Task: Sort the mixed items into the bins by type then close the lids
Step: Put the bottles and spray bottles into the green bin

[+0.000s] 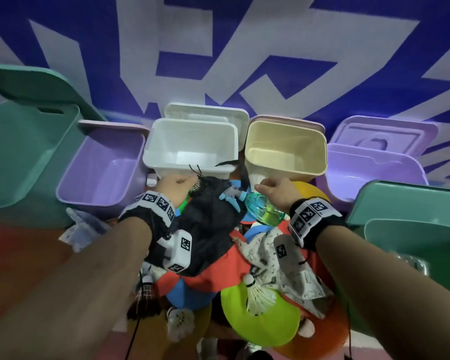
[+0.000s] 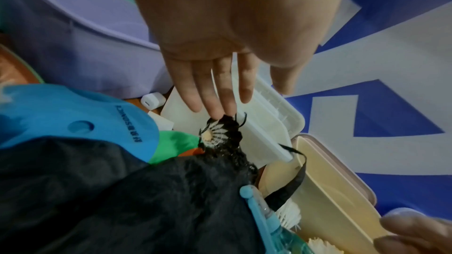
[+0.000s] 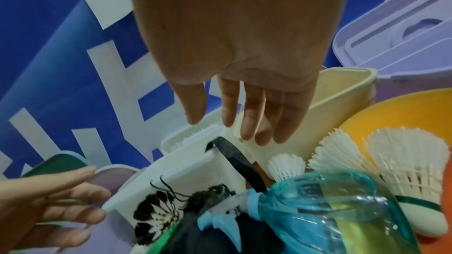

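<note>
A heap of mixed items lies in front of a row of open bins. My left hand (image 1: 189, 181) reaches out with straight fingers; one fingertip (image 2: 217, 112) touches the gathered top of a black mesh bag (image 1: 208, 219) that has a shuttlecock (image 2: 215, 135) inside. My right hand (image 1: 264, 187) hovers with relaxed fingers (image 3: 247, 128) over white shuttlecocks (image 3: 286, 165) and a blue spray bottle (image 1: 260, 209), holding nothing. Behind the hands stand the empty white bin (image 1: 151, 152) and the empty cream bin (image 1: 320, 157).
An empty purple bin (image 1: 102, 172) and a teal bin (image 1: 24, 152) stand at the left; another purple bin (image 1: 374, 172) and a teal one (image 1: 413, 203) at the right. Lids lean behind them. Coloured discs (image 1: 265, 323), patterned cloth (image 1: 283, 255) and more shuttlecocks (image 1: 257, 294) fill the heap.
</note>
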A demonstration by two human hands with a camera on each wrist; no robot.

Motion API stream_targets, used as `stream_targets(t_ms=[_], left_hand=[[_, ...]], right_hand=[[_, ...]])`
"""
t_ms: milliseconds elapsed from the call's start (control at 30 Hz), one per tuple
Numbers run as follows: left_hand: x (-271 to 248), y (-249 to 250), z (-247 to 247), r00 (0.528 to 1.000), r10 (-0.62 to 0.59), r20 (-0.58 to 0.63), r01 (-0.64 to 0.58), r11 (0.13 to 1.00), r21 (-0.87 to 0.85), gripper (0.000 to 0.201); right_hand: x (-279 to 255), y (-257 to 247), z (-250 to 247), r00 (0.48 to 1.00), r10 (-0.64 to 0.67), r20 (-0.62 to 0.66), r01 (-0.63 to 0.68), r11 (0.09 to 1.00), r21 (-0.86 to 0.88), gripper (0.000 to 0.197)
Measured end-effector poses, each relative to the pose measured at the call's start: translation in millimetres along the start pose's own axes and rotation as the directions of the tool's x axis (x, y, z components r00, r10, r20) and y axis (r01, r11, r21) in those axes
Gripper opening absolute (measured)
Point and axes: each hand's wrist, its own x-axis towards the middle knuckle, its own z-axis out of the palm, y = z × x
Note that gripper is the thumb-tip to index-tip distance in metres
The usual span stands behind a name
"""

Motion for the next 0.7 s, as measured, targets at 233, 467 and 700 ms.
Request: stream_targets(t_ms=[233, 467, 700], left_hand=[[4.5, -16.9, 20.4, 0.997, -0.081, -0.011, 0.082, 0.988, 0.132, 0.046], [6.3, -41.1, 33.6, 0.980, -0.195, -0.035, 0.197, 0.976, 0.093, 0.039], [-1.6, -49.3, 43.6, 0.975, -0.217, -0.050, 0.219, 0.974, 0.052, 0.054]], right_hand=[[30.4, 29.1, 21.7, 0.994, 0.060, 0.091, -0.037, 0.973, -0.229, 0.056], [50.5, 47.9, 32.9, 0.984, 0.048, 0.171, 0.044, 0.866, -0.498, 0.067], [64.0, 59.8, 45.0, 0.986, -0.018, 0.168, 0.130, 0.715, -0.687, 0.071]])
